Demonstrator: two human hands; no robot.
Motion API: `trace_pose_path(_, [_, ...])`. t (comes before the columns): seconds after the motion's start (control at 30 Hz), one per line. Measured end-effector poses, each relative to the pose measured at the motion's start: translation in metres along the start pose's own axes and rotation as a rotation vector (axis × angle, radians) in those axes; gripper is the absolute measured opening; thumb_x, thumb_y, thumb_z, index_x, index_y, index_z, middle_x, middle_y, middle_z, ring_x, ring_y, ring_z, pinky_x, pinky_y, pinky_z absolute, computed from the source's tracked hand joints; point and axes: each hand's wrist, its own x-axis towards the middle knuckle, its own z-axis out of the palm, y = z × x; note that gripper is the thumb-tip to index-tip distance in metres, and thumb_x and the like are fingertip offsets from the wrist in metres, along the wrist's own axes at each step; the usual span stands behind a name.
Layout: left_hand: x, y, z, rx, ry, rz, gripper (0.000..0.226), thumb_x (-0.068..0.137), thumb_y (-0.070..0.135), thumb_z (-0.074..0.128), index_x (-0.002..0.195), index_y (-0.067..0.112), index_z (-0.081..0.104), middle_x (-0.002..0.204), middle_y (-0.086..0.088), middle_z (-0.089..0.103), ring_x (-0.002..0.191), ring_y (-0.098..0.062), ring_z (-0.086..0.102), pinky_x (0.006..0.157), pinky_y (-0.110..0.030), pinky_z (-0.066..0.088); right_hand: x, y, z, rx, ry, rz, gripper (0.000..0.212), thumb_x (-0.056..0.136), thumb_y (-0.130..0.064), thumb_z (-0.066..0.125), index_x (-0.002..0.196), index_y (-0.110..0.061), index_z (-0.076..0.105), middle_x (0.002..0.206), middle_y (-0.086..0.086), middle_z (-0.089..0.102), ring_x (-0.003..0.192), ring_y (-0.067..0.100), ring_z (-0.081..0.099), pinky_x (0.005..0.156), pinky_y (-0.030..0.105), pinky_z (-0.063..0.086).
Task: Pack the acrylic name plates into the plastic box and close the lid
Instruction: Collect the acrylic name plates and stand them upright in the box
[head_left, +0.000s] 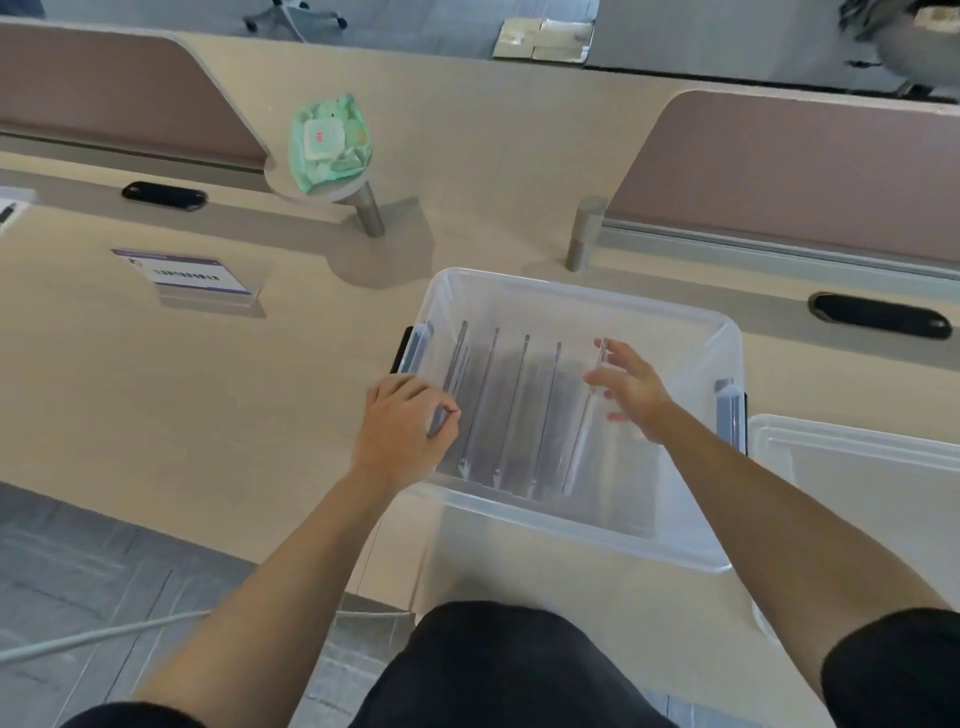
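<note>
A clear plastic box (576, 525) stands at the desk's front edge, lid off. Several acrylic name plates (511, 410) stand on edge inside it in a row. My left hand (400, 428) is at the box's left wall, fingers pinched on the leftmost plate. My right hand (631, 387) is inside the box with fingers spread, resting against the rightmost plate (587, 431). One more name plate (189, 275) with a printed card stands on the desk to the left. The clear lid (862, 483) lies flat to the right of the box.
A green pack of wipes (330, 143) sits on a small round stand behind the box. Brown desk dividers (800, 171) run along the back. Black cable grommets (880, 315) are set into the desk. A white cable (93, 639) crosses the floor below left.
</note>
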Motion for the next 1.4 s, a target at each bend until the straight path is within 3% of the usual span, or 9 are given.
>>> trace_pose_path(0.2, [0.000,-0.001,-0.003,-0.003,-0.013,-0.021,0.015,0.079,0.037,0.056,0.075,0.026,0.064,0.081,0.015,0.065,0.100,-0.017,0.053,0.091,-0.025,0.027,0.014,0.019,-0.001,0.118,-0.013,0.087,0.047,0.090,-0.014,0.065,0.129,-0.037,0.056,0.132,0.004,0.052,0.124,0.031,0.051,0.099,0.057,0.047])
trace_pose_path(0.4, [0.000,-0.004,-0.003,-0.009,0.001,-0.009,0.010,0.079,0.036,0.060,0.076,0.027,0.062,0.082,0.014,0.066,0.098,-0.015,0.052,0.090,-0.022,0.023,0.000,0.024,0.001,-0.001,-0.014,0.147,0.055,0.093,-0.030,0.066,0.138,-0.049,0.041,0.132,0.002,0.052,0.115,0.034,0.055,0.095,0.054,0.051])
trace_pose_path(0.53, [-0.001,-0.005,-0.001,0.000,0.006,0.003,0.009,0.081,0.036,0.061,0.079,0.028,0.065,0.082,0.016,0.067,0.097,-0.014,0.052,0.089,-0.024,0.024,-0.012,0.036,0.004,0.054,-0.069,0.206,0.056,0.094,-0.036,0.063,0.139,-0.056,0.035,0.143,0.002,0.046,0.117,0.040,0.055,0.090,0.053,0.054])
trace_pose_path(0.7, [0.001,-0.004,-0.002,0.029,-0.019,-0.003,0.015,0.082,0.040,0.056,0.078,0.029,0.066,0.080,0.017,0.067,0.096,-0.013,0.051,0.089,-0.026,0.025,-0.013,0.039,0.011,0.137,-0.079,0.232,0.055,0.100,-0.038,0.052,0.144,-0.059,0.026,0.161,-0.001,0.024,0.139,0.049,0.031,0.100,0.064,0.041])
trace_pose_path(0.83, [0.001,-0.002,-0.002,0.036,-0.027,-0.022,0.016,0.082,0.040,0.056,0.077,0.030,0.066,0.079,0.017,0.066,0.096,-0.013,0.051,0.090,-0.030,0.029,-0.015,0.041,0.013,0.174,-0.111,0.233,0.055,0.101,-0.043,0.047,0.145,-0.061,0.019,0.164,0.002,0.016,0.143,0.049,0.024,0.104,0.069,0.034])
trace_pose_path(1.1, [0.001,-0.001,-0.001,0.073,-0.037,-0.033,0.015,0.083,0.040,0.058,0.076,0.030,0.066,0.077,0.018,0.066,0.096,-0.013,0.051,0.091,-0.030,0.029,-0.017,0.041,0.018,0.098,-0.167,0.206,0.053,0.100,-0.050,0.044,0.144,-0.064,0.017,0.164,0.000,0.018,0.142,0.046,0.030,0.106,0.066,0.035])
trace_pose_path(1.4, [0.001,0.000,-0.001,0.084,-0.048,-0.042,0.018,0.083,0.041,0.054,0.076,0.030,0.066,0.077,0.017,0.067,0.095,-0.013,0.052,0.092,-0.034,0.033,-0.018,0.043,0.028,0.111,-0.136,0.172,0.050,0.100,-0.057,0.037,0.143,-0.065,0.015,0.165,-0.007,0.012,0.146,0.042,0.022,0.108,0.068,0.031])
